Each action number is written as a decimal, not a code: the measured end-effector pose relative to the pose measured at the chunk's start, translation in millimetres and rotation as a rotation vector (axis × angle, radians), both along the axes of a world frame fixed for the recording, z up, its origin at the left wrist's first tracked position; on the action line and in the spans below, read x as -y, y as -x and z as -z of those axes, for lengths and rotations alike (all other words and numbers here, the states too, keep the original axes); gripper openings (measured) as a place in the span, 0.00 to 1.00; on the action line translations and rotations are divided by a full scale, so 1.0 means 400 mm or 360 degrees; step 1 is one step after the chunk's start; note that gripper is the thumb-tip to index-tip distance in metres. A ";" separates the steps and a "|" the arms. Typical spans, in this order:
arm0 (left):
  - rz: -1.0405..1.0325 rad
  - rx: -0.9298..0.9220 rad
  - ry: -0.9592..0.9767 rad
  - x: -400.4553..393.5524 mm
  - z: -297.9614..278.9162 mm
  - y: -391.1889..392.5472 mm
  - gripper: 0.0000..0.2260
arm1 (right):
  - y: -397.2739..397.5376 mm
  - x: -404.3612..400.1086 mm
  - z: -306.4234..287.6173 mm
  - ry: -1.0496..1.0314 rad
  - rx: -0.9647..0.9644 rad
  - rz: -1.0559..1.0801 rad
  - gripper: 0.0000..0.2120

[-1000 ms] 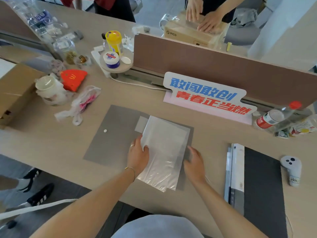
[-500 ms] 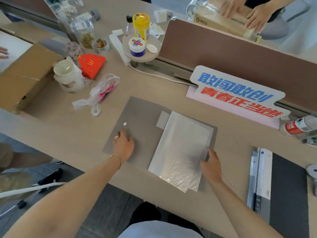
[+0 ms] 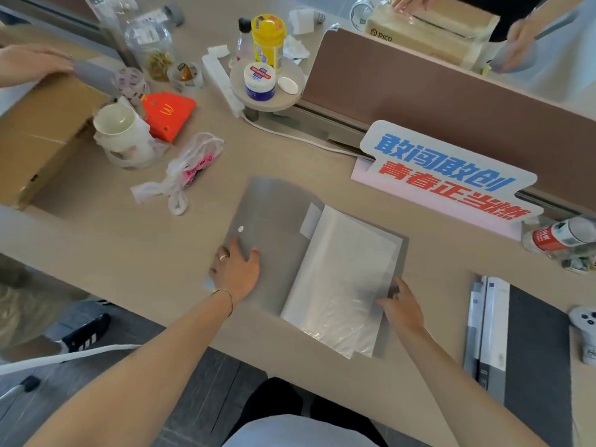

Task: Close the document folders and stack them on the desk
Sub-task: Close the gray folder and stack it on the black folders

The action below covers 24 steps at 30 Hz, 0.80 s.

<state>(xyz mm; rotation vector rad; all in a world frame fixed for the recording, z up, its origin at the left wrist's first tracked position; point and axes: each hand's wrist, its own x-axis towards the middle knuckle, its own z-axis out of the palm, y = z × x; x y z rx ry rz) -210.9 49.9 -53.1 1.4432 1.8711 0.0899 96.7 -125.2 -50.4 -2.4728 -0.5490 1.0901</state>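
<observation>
An open grey document folder (image 3: 277,221) lies on the desk (image 3: 96,253) in front of me, with clear plastic sleeves (image 3: 342,279) spread over its right half. My left hand (image 3: 237,272) grips the near left edge of the cover, which curls up off the desk. My right hand (image 3: 403,308) rests with spread fingers on the sleeves' lower right edge. A closed dark folder stack (image 3: 522,356) lies at the right.
A blue and red sign (image 3: 448,175) stands behind the folder. A cardboard box (image 3: 42,133), cup (image 3: 116,127), red carton (image 3: 167,114) and plastic bag (image 3: 187,169) crowd the left. A bottle (image 3: 561,237) and white controller (image 3: 583,321) sit right. Other people's hands work beyond the divider (image 3: 451,101).
My left hand moved from the sleeves to the cover's left edge and took hold of it; the cover now lifts. My right hand stayed on the sleeves.
</observation>
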 end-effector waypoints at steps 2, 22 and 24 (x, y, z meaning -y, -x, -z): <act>-0.0043 0.0139 0.0037 0.006 -0.022 -0.015 0.28 | 0.001 -0.001 -0.010 -0.0004 -0.0041 0.0026 0.33; 0.0028 0.1203 0.0496 0.156 -0.153 -0.270 0.14 | -0.023 0.046 -0.048 -0.0369 -0.0332 0.0075 0.36; 0.0089 0.1236 0.0553 0.194 -0.154 -0.316 0.15 | -0.014 0.054 -0.083 -0.0428 -0.0296 0.0081 0.34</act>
